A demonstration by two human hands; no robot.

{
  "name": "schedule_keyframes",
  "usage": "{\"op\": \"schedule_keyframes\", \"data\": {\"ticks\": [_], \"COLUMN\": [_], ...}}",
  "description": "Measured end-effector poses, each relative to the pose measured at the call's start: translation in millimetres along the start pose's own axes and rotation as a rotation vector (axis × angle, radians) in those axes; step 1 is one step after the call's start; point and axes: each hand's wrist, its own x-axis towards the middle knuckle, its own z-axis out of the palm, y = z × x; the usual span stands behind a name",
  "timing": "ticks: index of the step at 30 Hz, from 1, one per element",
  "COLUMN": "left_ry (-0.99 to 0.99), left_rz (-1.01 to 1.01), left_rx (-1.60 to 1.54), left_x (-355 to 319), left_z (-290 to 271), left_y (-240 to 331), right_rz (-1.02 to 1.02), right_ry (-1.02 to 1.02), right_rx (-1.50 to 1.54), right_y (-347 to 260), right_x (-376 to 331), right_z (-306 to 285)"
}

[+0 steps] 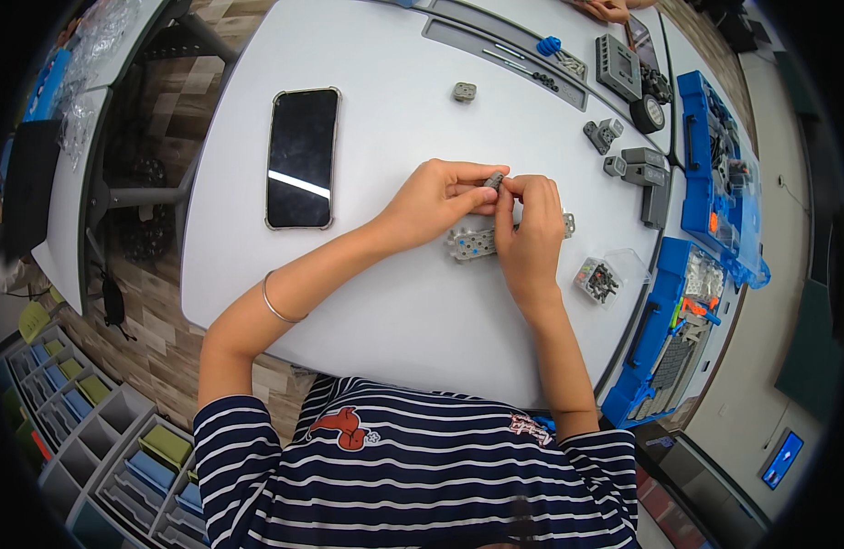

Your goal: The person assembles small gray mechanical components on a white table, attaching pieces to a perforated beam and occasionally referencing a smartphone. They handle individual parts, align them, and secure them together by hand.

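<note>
— What have the hands got?
— I see the left hand (437,198) and right hand (530,229), fingers pinching a small grey piece (494,180) above a grey holed plate (473,242) on the worktop (385,302).

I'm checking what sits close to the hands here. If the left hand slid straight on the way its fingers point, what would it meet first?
The left hand points to the person's right, so it would meet the small grey part pinched at its fingertips, then at once the right hand, whose fingers hold the same part. The two already look in contact.
</note>
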Motion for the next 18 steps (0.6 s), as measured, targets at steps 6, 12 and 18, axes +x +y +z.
{"op": "schedule_keyframes", "data": {"ticks": [6, 12, 18], "left_ry": [-0.047, 0.0, 0.015], "left_rz": [0.022, 0.009, 0.028], "left_rx": [-0.038, 0.007, 0.12], "left_x": [2.3, -0.5, -4.4], "left_z": [-1.0, 4.5, 4.5], "left_y": [4.5, 4.4, -0.7], "right_rz": [0.192, 0.485, 0.45], "right_ry": [-0.207, -0.382, -0.407], "right_rx": [0.366, 0.713, 0.501], "right_y": [15.5, 24.4, 21.0], "right_x": [16.8, 25.6, 20.1], "right_z": [-35.8, -50.8, -52.2]}}
